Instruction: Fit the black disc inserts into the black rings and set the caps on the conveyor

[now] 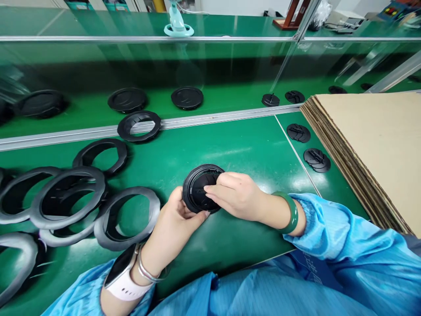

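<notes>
Fingers of the left hand (180,208) and the right hand (238,195) were closed tight on a round black plastic part (194,193), held over the green desk (243,149). A big stack of brown cardboard (371,153) sat to the right, and wide black rings (67,197) lay in a pile to the left. Two small black discs (307,142) lay near the cardboard.

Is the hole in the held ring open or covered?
Covered: a dark disc fills the black ring, held by the left hand and right hand.
</notes>
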A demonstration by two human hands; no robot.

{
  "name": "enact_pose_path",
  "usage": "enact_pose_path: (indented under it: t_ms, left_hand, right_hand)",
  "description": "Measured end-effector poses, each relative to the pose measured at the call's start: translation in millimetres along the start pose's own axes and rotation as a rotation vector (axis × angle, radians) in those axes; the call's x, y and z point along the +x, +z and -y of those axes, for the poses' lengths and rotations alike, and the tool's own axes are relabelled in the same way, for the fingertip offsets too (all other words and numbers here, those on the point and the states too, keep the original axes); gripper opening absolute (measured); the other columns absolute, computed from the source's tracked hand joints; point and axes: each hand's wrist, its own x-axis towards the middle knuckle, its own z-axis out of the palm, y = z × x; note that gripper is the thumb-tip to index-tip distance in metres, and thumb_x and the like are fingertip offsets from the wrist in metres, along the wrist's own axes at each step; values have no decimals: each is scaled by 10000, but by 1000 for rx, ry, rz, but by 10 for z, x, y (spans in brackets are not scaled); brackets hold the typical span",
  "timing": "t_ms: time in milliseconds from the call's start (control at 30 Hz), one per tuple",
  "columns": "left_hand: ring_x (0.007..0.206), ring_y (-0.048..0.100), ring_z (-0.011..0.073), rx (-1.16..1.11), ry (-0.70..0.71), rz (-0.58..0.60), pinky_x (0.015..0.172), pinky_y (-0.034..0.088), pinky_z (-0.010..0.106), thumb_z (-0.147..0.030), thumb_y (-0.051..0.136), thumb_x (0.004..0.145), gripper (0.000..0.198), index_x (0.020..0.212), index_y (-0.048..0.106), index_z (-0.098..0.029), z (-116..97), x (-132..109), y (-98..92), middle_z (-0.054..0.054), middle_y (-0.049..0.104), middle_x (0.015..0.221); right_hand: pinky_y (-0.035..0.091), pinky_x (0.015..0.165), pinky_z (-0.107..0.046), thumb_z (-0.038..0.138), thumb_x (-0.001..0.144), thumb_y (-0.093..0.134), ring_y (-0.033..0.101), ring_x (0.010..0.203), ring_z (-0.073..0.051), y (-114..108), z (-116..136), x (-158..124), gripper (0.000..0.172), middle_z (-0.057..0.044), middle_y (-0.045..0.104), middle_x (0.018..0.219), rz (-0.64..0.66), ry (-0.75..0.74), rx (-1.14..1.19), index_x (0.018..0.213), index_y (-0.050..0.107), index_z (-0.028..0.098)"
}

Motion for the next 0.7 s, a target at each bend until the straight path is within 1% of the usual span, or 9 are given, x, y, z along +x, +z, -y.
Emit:
enact_pose_path:
  t_ms: [133,233,400,533,600,700]
  left_hand:
    - [829,715,179,12,-15,8,714,591,283,-266,823,709,520,1109,496,-203,7,-11,-9,5,724,941]
    - [789,707,178,43,-13,9,672,583,279,-270,813,713,503,1100,497,-209,21,-8,-14,2,718,932]
    - [768,700,179,107,1,-27,637,569,259,-259,812,689,471,1043,506,-210,5,-6,-6,-16,699,878]
    - [737,694,167,160,16,-29,609,562,244,-257,789,709,452,1055,500,-223,-4,-17,-10,-25,689,877]
    - [699,685,161,199,24,-36,578,550,235,-253,778,716,439,1054,500,-229,9,-24,-15,-34,679,853]
    - [689,682,163,226,48,-58,571,545,232,-234,772,709,436,1040,489,-236,41,-33,-15,-44,666,828]
  right_hand:
    - [447,662,-272,200,1010,511,520,726,-159,-17,-11,-2,194,-54,609,813,-14,20,54,1008,689,122]
    - [444,659,-274,200,1008,514,514,722,-161,-19,0,-3,185,-56,614,825,-9,39,77,1009,682,123]
    - [440,656,-287,173,994,505,504,726,-180,-23,46,10,184,-54,589,803,52,64,36,943,678,135]
    - [435,654,-294,156,990,483,487,719,-182,-49,57,15,192,-57,578,816,98,66,23,943,668,139]
    - [438,656,-303,146,993,454,487,732,-186,-69,80,17,213,-63,573,823,119,66,14,939,660,140]
    - [433,638,-316,117,991,397,481,732,-198,-106,157,27,272,-66,553,797,131,66,-30,903,653,139]
